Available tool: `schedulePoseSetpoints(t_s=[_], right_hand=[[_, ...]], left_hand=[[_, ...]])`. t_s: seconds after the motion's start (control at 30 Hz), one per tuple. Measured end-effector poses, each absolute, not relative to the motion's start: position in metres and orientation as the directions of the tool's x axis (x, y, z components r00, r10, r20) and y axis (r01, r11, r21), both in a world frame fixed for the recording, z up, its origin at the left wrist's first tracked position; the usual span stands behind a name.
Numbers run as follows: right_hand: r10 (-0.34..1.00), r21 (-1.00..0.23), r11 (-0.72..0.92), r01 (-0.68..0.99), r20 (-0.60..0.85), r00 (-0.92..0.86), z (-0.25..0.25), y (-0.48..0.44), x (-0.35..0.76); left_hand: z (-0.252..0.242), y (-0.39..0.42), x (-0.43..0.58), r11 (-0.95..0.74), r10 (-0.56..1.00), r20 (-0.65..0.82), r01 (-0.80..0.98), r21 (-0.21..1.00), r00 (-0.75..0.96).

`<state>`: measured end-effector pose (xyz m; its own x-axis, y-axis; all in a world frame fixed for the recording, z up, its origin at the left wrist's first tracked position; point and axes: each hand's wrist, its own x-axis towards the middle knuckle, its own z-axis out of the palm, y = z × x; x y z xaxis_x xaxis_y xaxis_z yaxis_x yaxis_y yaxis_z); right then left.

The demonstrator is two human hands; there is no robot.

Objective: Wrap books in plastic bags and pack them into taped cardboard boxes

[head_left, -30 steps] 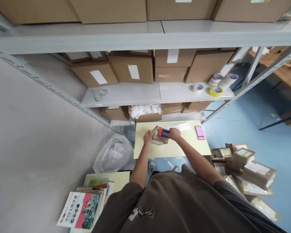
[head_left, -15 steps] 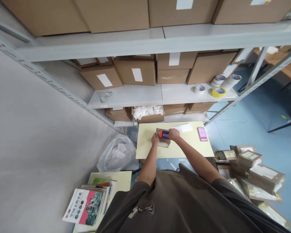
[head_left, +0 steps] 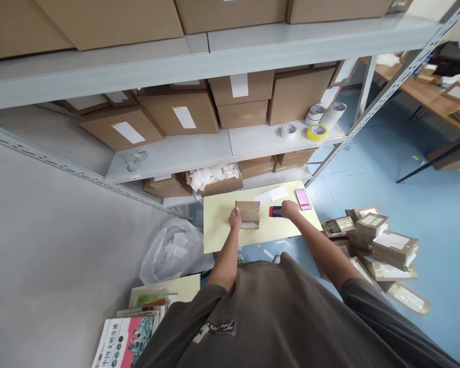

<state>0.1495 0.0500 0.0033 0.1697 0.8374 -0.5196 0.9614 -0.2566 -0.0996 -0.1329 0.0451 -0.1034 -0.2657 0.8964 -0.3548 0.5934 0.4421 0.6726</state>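
Observation:
A small brown cardboard parcel (head_left: 248, 213) lies on the pale yellow table (head_left: 222, 230) in front of me. My left hand (head_left: 235, 220) rests against its near left corner. My right hand (head_left: 290, 209) is to the right of the parcel and holds a red and blue tape dispenser (head_left: 275, 211) low over the table, apart from the parcel. A white sheet of paper (head_left: 270, 194) and a pink pad (head_left: 302, 199) lie at the table's far right.
Grey metal shelving (head_left: 199, 153) with cardboard boxes and tape rolls (head_left: 316, 132) stands behind the table. A clear plastic bag (head_left: 172, 250) sits on the floor at left, stacked packages (head_left: 379, 245) at right, and books (head_left: 126, 342) at lower left.
My right hand has drawn the tape dispenser off the parcel to the right. My left hand stays at the parcel's left side. The view has shifted.

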Motion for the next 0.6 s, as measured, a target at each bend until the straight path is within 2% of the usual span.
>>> schedulePoseSetpoints(t_s=[0.2, 0.33, 0.47, 0.6], right_hand=[[0.806, -0.203, -0.327, 0.923, -0.569, 0.16, -0.037, 0.04, 0.101], [0.786, -0.182, -0.374, 0.91, -0.582, 0.207, -0.056, 0.023, 0.123], [0.727, -0.104, -0.514, 0.851, -0.58, 0.368, -0.079, 0.009, 0.163], [0.706, -0.126, -0.489, 0.863, -0.638, 0.307, -0.095, -0.001, 0.186]], left_hand=[[-0.102, 0.044, -0.131, 0.489, 0.872, -0.342, 0.604, 0.629, -0.35], [-0.102, 0.045, -0.133, 0.478, 0.878, -0.34, 0.615, 0.627, -0.336], [-0.102, 0.046, -0.132, 0.486, 0.874, -0.341, 0.618, 0.618, -0.347], [-0.101, 0.046, -0.132, 0.485, 0.874, -0.337, 0.639, 0.597, -0.349]])
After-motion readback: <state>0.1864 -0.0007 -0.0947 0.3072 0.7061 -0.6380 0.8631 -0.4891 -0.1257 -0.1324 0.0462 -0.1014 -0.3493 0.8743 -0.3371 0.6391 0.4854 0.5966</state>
